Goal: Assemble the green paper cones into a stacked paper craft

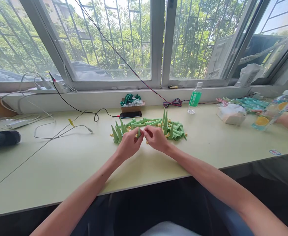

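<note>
Barred windows (109, 39) are set behind a pale surface (67, 177), on which green tapered pieces (166, 121) are clustered. By the left hand (130, 142), a small green cone (139, 132) is held at the thumb, its long axis roughly upright. To its right, the right hand (156, 139) is brought just beside it; whether anything is gripped there cannot be told.

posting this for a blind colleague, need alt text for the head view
A person's left hand and right hand meet over a pale table, the left pinching a green cone-shaped piece. Beyond and beside them are many green pieces, some standing upright. Behind are a phone, small box, bottle and windows.
</note>
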{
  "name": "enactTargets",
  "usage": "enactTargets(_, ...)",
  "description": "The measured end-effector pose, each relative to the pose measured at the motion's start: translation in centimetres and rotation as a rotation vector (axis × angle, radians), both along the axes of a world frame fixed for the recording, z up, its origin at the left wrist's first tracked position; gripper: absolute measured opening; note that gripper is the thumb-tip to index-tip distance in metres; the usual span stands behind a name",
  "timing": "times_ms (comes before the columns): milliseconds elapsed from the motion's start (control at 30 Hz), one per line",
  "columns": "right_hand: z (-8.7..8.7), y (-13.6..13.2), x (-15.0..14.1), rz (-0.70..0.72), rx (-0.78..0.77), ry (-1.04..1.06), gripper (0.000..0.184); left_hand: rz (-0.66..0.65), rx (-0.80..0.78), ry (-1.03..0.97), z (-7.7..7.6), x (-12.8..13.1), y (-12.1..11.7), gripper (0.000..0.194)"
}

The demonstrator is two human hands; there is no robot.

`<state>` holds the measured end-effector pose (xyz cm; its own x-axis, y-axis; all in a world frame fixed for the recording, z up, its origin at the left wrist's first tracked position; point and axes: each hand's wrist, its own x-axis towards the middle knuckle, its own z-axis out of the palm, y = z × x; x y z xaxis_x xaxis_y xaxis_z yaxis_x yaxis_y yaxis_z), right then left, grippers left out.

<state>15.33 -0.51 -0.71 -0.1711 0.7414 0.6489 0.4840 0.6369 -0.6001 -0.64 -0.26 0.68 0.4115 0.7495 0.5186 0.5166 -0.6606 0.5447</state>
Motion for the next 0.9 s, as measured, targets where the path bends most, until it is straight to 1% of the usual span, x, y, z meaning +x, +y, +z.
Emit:
enactTargets(700, -0.05, 0.06, 0.11, 0.0, -0.016, -0.022, 0.018, 0.024, 0.079, 0.081, 0.01, -0.15, 0.13, 0.013)
enactTargets(900, -0.03, 0.04, 0.1, -0.002, -0.013, -0.026, 0.018, 0.025, 0.052, 0.087, 0.19, -0.12, 0.02, 0.014)
